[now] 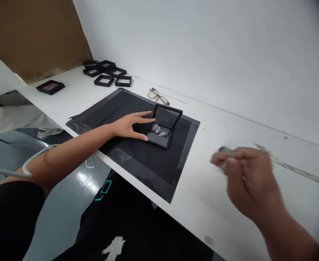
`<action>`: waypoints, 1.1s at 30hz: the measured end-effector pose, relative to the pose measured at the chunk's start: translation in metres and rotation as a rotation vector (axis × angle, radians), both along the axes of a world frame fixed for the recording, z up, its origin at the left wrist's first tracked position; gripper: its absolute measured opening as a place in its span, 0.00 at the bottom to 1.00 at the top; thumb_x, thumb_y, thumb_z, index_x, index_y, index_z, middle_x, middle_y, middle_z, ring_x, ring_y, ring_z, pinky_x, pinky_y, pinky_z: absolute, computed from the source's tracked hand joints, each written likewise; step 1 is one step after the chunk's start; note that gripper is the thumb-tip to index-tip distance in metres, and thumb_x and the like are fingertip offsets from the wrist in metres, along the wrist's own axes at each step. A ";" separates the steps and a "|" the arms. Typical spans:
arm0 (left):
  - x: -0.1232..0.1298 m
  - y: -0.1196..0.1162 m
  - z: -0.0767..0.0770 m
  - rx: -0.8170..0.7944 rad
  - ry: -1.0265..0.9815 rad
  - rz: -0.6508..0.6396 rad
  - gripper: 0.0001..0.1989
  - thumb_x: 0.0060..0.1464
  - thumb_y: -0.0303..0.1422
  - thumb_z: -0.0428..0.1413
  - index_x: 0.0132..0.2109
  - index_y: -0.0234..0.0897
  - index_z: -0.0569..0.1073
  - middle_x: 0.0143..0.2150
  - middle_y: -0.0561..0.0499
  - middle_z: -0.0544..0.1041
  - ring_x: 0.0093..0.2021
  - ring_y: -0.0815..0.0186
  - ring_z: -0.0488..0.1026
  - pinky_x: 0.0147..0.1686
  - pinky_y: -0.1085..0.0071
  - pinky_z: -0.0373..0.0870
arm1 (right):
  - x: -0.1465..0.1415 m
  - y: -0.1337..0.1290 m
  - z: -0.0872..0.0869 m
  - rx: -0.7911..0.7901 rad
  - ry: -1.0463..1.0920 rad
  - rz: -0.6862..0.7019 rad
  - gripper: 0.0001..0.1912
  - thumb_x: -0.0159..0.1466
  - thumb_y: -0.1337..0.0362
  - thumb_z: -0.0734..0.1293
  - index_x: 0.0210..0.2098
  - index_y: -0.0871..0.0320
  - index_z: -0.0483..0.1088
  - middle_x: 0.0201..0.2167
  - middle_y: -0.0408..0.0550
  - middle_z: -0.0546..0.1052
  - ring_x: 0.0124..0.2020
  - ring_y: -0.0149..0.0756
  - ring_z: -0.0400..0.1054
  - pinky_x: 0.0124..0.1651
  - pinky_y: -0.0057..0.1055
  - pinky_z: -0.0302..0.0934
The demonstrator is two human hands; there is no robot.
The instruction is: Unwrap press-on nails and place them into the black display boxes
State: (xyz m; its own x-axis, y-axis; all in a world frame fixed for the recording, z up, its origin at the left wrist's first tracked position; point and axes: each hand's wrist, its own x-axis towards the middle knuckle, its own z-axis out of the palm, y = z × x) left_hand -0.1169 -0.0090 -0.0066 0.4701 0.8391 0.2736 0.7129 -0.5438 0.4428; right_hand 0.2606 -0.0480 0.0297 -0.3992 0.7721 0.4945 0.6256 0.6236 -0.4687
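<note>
Right hand point(250, 181) grips a small blurred object point(224, 149) right of the black rectangular mat point(137, 156), on which the left hand point(128, 127), fingers spread, touches an open flat black case point(159, 139).

No word or number can be read; at about half past seven, an angular teal mark point(103, 190) stands on the black clothing point(140, 214), with faint characters point(111, 173) just above, too small to read; a white print point(114, 248) shows at seven o'clock
</note>
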 end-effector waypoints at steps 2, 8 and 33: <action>0.006 0.008 -0.004 -0.056 0.036 -0.018 0.41 0.49 0.53 0.66 0.66 0.46 0.67 0.74 0.38 0.56 0.73 0.47 0.56 0.70 0.50 0.59 | -0.029 0.003 -0.003 -0.024 -0.079 0.105 0.10 0.72 0.60 0.56 0.46 0.52 0.68 0.42 0.53 0.81 0.37 0.43 0.78 0.38 0.44 0.70; 0.011 0.013 -0.008 -0.037 0.148 -0.076 0.36 0.55 0.51 0.63 0.67 0.45 0.67 0.72 0.35 0.59 0.74 0.47 0.53 0.71 0.46 0.53 | -0.085 0.020 -0.030 -0.152 -0.155 0.290 0.05 0.74 0.64 0.54 0.45 0.51 0.59 0.54 0.55 0.78 0.64 0.49 0.66 0.56 0.54 0.66; 0.012 0.002 -0.004 -0.002 0.204 -0.021 0.31 0.65 0.53 0.51 0.66 0.39 0.67 0.68 0.43 0.69 0.67 0.54 0.66 0.64 0.55 0.63 | -0.112 0.062 -0.027 -0.962 0.341 -0.070 0.24 0.54 0.42 0.73 0.34 0.58 0.72 0.15 0.31 0.52 0.16 0.22 0.42 0.18 0.27 0.38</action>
